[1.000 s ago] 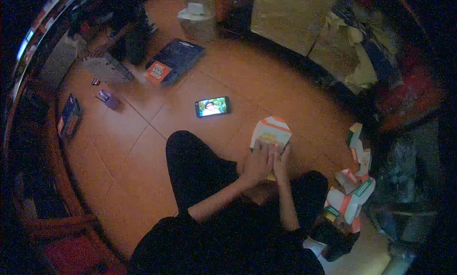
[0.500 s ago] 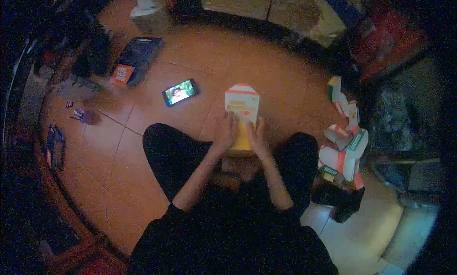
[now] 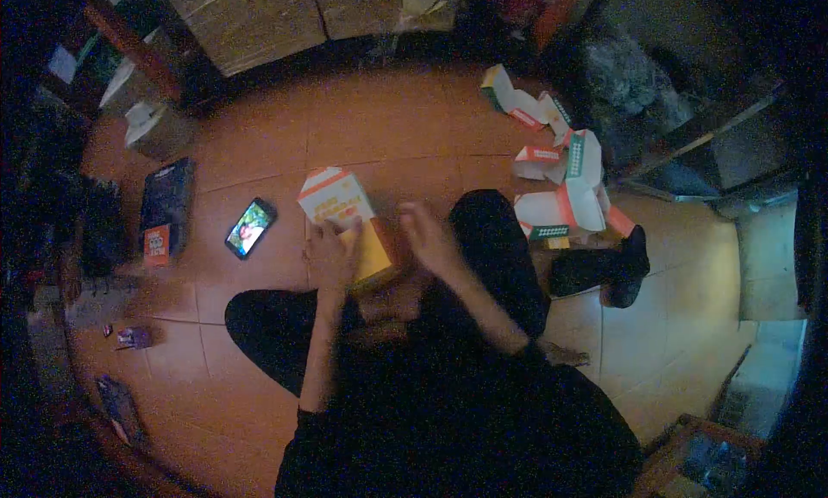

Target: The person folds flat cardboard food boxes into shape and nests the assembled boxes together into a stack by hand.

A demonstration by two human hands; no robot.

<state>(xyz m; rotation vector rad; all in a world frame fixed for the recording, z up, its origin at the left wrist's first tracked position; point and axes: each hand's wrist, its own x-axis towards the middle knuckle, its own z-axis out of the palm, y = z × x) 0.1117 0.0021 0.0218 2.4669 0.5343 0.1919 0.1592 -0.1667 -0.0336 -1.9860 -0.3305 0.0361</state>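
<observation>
A white and yellow carton (image 3: 338, 198) with an orange stripe and printed lettering stands in front of my crossed legs, tilted a little to the left. My left hand (image 3: 333, 255) grips its near side, with fingers across the yellow part. Apart from the carton, to its right, is my right hand (image 3: 426, 235), blurred, its fingers stretched forward with nothing seen in them. The carton's underside is hidden.
Several white, orange and green cartons (image 3: 559, 206) lie heaped on the right, by a dark shoe (image 3: 623, 269). A lit phone (image 3: 250, 228) lies left on the tiled floor (image 3: 388, 119). Beyond it are a dark flat pack (image 3: 166, 196) and an orange packet (image 3: 156, 245). Wrapped boxes (image 3: 250, 24) line the back.
The view has swung to the right. My right hand has come off the carton and moved right, while my left hand keeps hold; the carton now leans left.
</observation>
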